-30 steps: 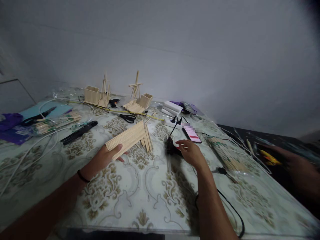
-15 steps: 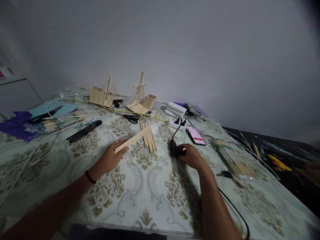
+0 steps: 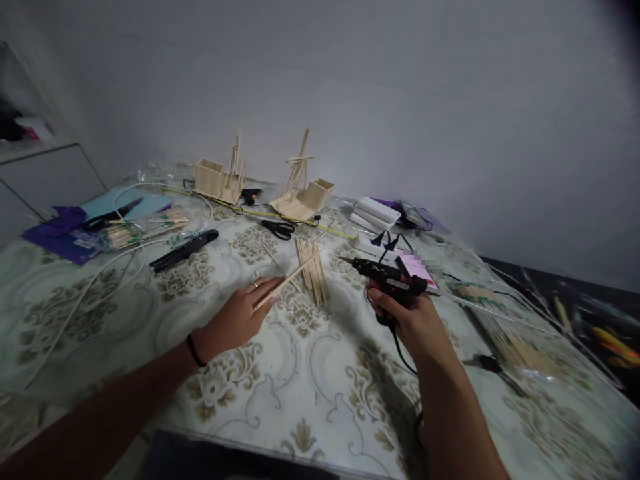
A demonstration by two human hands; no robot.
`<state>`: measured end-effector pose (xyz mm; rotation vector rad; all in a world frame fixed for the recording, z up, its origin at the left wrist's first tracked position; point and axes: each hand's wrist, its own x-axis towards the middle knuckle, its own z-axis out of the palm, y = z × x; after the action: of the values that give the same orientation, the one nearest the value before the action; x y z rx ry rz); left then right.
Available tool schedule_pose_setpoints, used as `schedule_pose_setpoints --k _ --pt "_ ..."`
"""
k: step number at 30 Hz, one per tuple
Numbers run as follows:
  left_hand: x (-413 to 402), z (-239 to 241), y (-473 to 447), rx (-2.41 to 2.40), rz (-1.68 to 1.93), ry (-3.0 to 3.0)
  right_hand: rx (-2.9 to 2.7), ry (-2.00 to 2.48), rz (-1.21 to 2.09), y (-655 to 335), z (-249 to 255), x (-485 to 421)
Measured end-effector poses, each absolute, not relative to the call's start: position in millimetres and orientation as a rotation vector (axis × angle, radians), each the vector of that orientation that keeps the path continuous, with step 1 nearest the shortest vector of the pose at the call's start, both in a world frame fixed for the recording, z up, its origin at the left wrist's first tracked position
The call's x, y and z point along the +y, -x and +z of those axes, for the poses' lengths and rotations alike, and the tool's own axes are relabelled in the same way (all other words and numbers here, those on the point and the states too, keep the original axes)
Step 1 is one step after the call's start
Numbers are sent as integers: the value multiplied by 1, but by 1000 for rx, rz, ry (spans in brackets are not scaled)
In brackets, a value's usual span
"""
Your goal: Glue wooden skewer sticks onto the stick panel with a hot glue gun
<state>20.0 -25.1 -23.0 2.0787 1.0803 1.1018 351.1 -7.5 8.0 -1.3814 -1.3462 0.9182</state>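
My left hand [image 3: 244, 315] is closed on a narrow strip of pale wooden sticks [image 3: 296, 272], now seen nearly edge-on and slanting up to the right. Beyond its tip lies a loose pile of wooden sticks [image 3: 311, 275]. In my right hand [image 3: 409, 319] is a black hot glue gun [image 3: 387, 273], held above the table by its handle. Its nozzle points left, toward the strip and apart from it. A cable hangs from the handle.
Two stick-built models [image 3: 210, 179] [image 3: 317, 195] stand near the wall. Black scissors [image 3: 279, 229], black pliers [image 3: 184, 251] and a yellow measuring tape [image 3: 260, 213] lie before them. At right are a power strip [image 3: 373, 247], a phone [image 3: 419, 270], bagged sticks [image 3: 505, 333] and keys [image 3: 487, 363].
My right hand has lifted the glue gun off the table and turned its nozzle to the left. The strip in my left hand has tilted from showing its face to nearly edge-on.
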Motion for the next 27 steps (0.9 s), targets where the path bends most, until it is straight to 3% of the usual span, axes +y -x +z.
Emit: schedule_pose_setpoints --k 5,9,18,27 --pt "-29 -28 -19 1169 1037 -2305 -1300 1108 1320 -309 5 -29" --pt "-32 -27 -20 1255 1021 -2450 -1504 945 1443 -293 -4 -41" --pt "-44 -17 -28 1213 827 -2489 -1829 1004 1229 -281 2 -53" --pt "-45 -12 -26 1207 870 -2460 -1877 1079 1102 -276 -2 -57"
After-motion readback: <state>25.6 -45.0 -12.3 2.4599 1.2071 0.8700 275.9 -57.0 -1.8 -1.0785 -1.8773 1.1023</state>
